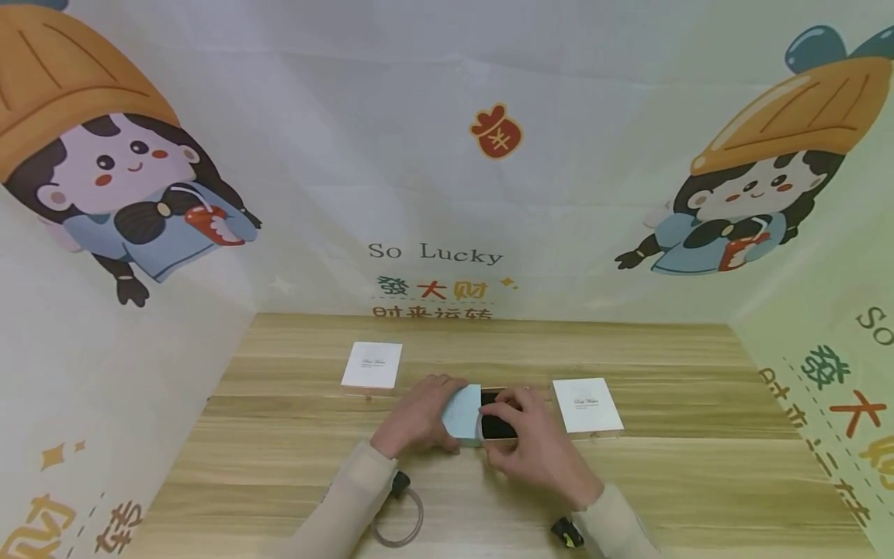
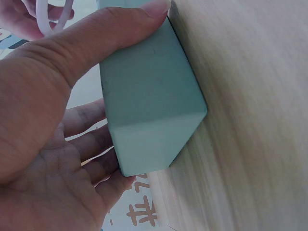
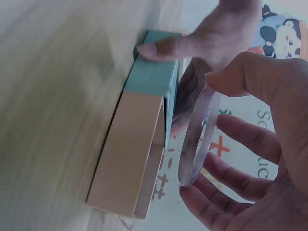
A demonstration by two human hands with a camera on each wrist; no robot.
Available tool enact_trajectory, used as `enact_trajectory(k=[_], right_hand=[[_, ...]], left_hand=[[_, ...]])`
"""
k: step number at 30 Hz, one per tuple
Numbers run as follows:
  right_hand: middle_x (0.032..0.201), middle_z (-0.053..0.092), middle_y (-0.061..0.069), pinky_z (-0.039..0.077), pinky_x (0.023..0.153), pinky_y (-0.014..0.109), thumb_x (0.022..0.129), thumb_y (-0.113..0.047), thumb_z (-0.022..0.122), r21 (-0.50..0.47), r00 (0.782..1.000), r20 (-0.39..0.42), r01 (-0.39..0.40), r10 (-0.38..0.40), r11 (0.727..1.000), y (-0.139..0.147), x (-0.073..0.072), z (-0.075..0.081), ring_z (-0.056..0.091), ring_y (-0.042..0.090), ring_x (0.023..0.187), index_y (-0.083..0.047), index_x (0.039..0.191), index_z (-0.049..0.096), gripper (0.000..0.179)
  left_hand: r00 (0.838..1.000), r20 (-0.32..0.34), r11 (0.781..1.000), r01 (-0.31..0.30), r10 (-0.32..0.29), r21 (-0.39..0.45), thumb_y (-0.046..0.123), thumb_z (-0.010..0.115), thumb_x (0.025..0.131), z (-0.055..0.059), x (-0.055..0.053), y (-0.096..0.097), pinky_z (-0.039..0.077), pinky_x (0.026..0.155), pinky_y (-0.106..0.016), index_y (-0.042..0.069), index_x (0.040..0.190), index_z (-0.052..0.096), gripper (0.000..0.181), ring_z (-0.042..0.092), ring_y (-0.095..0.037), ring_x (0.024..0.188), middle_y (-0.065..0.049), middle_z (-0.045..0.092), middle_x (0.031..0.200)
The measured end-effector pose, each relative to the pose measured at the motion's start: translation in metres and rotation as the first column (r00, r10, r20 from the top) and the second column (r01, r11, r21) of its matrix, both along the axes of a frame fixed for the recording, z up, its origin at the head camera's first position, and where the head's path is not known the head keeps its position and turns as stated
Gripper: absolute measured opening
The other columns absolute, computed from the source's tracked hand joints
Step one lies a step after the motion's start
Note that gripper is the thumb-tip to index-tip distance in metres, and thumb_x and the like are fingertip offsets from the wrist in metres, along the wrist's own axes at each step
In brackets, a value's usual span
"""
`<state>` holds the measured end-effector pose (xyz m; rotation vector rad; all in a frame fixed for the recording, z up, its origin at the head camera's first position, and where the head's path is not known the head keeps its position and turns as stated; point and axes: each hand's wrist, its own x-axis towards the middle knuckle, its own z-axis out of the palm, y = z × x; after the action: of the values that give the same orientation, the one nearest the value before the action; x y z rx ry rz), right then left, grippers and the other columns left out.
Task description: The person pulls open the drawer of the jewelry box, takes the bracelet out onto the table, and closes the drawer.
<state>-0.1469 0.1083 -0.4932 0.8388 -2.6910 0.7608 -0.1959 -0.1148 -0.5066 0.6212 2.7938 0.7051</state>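
Observation:
A pale blue-green slide box [image 1: 463,411] lies on the table, its beige inner drawer [image 3: 122,154] partly pulled out to the right. The drawer has a black lining [image 1: 496,427]. My left hand [image 1: 422,415] grips the blue-green sleeve, thumb on the near side and fingers on the far side, as the left wrist view [image 2: 149,86] shows on the sleeve. Above the drawer, my right hand [image 1: 541,442] pinches a translucent whitish bangle [image 3: 193,134] between thumb and fingertips. The bangle is tilted on edge, apart from the drawer in the right wrist view.
A white printed card [image 1: 372,365] lies at the back left, another white card [image 1: 587,405] right of the box, each seemingly on a clear-edged case. A grey loop [image 1: 398,543] is near my left wrist. Printed cloth walls [image 1: 447,194] enclose the wooden table [image 1: 279,435].

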Motion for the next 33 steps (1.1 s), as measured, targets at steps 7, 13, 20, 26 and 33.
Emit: enact_trajectory(k=[7,13,20,26,33], right_hand=[[0.117,0.060,-0.002,0.053,0.089,0.035,0.073,-0.022,0.083,0.009,0.998,0.011,-0.068,0.068,0.998,-0.005,0.017,-0.001,0.053,0.015,0.105,-0.021,0.116,0.075,0.043],[0.119,0.057,-0.005,0.054,0.083,0.026,0.073,-0.022,0.086,-0.037,0.985,0.095,-0.143,0.146,0.989,-0.011,0.034,-0.008,0.048,0.010,0.106,-0.021,0.117,0.075,0.045],[0.116,0.056,-0.008,0.053,0.089,0.028,0.072,-0.024,0.087,-0.019,0.970,0.101,-0.220,0.221,0.975,-0.017,0.045,-0.018,0.048,0.008,0.107,-0.022,0.114,0.074,0.044],[0.116,0.054,-0.007,0.052,0.086,0.022,0.074,-0.023,0.084,0.012,0.957,0.136,-0.260,0.256,0.965,-0.022,0.052,-0.026,0.050,0.010,0.108,-0.024,0.114,0.073,0.042],[0.114,0.058,-0.010,0.047,0.079,0.016,0.074,-0.023,0.083,0.025,0.937,0.210,-0.289,0.277,0.957,-0.026,0.057,-0.031,0.045,0.006,0.100,-0.026,0.115,0.074,0.042]], left_hand=[[1.000,-0.018,1.000,0.004,-0.004,-0.001,0.024,0.100,0.059,-0.001,0.001,-0.001,0.049,0.104,-0.045,0.011,0.147,0.052,0.101,0.054,-0.026,0.123,-0.008,0.060,0.141],[1.000,-0.023,1.000,0.010,-0.010,0.009,0.022,0.099,0.059,-0.001,0.002,-0.001,0.050,0.103,-0.046,0.011,0.147,0.052,0.100,0.054,-0.027,0.123,-0.008,0.060,0.140],[1.000,-0.005,1.000,-0.005,0.005,-0.010,0.021,0.098,0.061,0.000,0.002,-0.001,0.049,0.104,-0.045,0.013,0.148,0.051,0.099,0.053,-0.025,0.123,-0.006,0.059,0.142],[1.000,-0.003,1.000,-0.008,0.008,-0.008,0.021,0.098,0.061,0.000,0.002,0.000,0.049,0.104,-0.045,0.013,0.148,0.051,0.100,0.053,-0.026,0.123,-0.007,0.059,0.142],[1.000,0.002,1.000,-0.010,0.010,-0.008,0.023,0.098,0.062,-0.002,0.002,-0.001,0.048,0.107,-0.045,0.014,0.150,0.049,0.100,0.053,-0.027,0.127,-0.007,0.057,0.144]])
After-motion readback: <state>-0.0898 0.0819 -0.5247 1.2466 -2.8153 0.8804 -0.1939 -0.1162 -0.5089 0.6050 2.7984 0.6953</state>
